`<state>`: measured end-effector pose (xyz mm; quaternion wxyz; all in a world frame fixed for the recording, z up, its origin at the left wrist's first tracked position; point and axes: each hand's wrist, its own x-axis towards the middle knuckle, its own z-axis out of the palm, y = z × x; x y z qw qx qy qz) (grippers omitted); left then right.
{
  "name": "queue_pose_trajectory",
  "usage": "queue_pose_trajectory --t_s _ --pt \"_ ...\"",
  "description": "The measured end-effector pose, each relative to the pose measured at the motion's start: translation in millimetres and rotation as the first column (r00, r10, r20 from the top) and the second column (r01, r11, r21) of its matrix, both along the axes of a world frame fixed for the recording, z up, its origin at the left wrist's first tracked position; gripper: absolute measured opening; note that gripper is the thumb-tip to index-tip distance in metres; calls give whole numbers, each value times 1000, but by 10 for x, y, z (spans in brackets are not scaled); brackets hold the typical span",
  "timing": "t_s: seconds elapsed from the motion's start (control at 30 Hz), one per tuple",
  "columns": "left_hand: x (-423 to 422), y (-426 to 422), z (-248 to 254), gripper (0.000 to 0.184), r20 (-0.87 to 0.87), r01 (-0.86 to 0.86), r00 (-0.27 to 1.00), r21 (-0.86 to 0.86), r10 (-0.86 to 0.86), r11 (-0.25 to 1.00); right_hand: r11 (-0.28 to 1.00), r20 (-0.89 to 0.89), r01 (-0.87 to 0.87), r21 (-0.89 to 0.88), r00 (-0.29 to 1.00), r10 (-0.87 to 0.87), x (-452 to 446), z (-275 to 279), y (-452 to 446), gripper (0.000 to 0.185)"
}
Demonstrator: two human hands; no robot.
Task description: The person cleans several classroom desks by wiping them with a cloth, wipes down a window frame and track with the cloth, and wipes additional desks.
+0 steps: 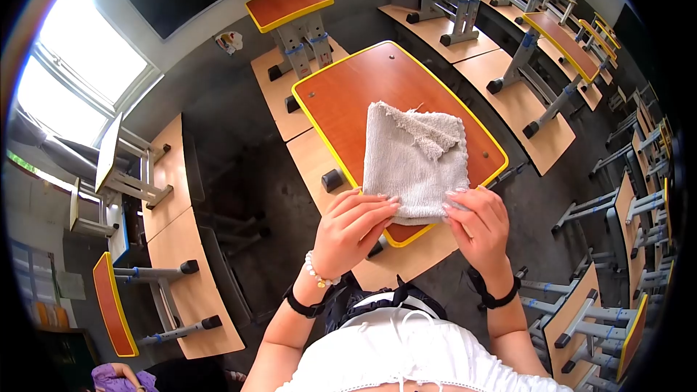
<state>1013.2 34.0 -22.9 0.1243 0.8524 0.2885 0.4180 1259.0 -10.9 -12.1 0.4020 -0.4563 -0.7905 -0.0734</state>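
Note:
A folded, light grey cleaning cloth (414,174) with a frayed flap turned over at its top lies across the reddish-brown stool seat (348,87) edged in yellow. My left hand (357,221) pinches the cloth's near left corner. At the near right corner, my right hand (479,223) grips it in the same way, fingertips on top. The near edge of the cloth is stretched between both hands. My thumbs are partly hidden beneath it. The seat rests on a light wooden desktop (392,265).
More stools (290,7) stand upturned or upright on desks at the back and right. On the left, a wooden desk (196,297) carries a tipped stool (115,305). A person in purple (123,377) is at the lower left. Bright windows (80,65) lie beyond.

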Motion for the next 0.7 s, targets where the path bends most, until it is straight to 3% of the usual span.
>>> queue_pose_trajectory --t_s 0.27,0.33,0.37,0.4,0.47,0.53,0.6,0.7 --pt "-145 230 37 25 -21 31 999 -107 -33 994 996 1 -72 -56 997 73 204 -118 74 24" --pt "-136 298 303 21 -12 99 995 -130 -101 987 992 -130 -102 -67 987 93 270 161 177 11" --pt "-116 283 509 13 105 164 984 -234 -143 958 983 -212 -116 -143 974 84 298 395 164 9" --pt "-131 289 735 13 56 161 986 -174 -154 971 966 -292 -139 -216 954 72 303 657 139 8" --pt "-126 246 1216 14 28 137 991 -148 -134 979 940 -364 -256 -225 917 163 313 1122 155 11" --pt "-140 262 1518 16 39 98 995 -189 -92 977 942 -340 -241 -235 928 153 336 1396 207 15" --pt "-129 378 1587 23 193 189 970 -239 -145 952 907 -394 -268 -326 910 128 371 1557 272 17" --pt "-52 568 1536 25 288 198 953 -348 -96 917 917 -433 -232 -326 898 74 324 1592 474 19"
